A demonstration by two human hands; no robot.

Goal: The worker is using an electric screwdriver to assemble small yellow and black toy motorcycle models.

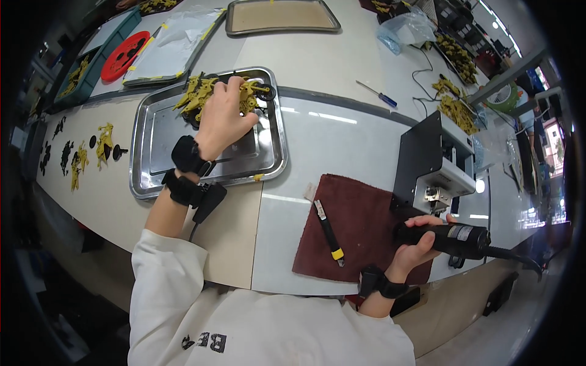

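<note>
My left hand (224,116) reaches over the far part of a shiny metal tray (141,149). Its fingers curl down into a heap of yellow and black plastic parts (198,94), some with round black wheel-like discs; the fingertips are partly hidden. At the right, my right hand (421,241) is wrapped round a black electric screwdriver (461,240), lying nearly level, its cable trailing off to the right. The tool's front end is hard to make out against the dark red cloth (366,207). Just beyond it stands a black-and-white screw feeder (436,165) with a metal mechanism in front.
A black and yellow utility knife (329,235) lies on the cloth. Loose yellow and black parts (104,143) are spread left of the tray. Farther back are a blue screwdriver (377,93), a second tray (281,30), a red lid (124,56) and a green bin (91,52).
</note>
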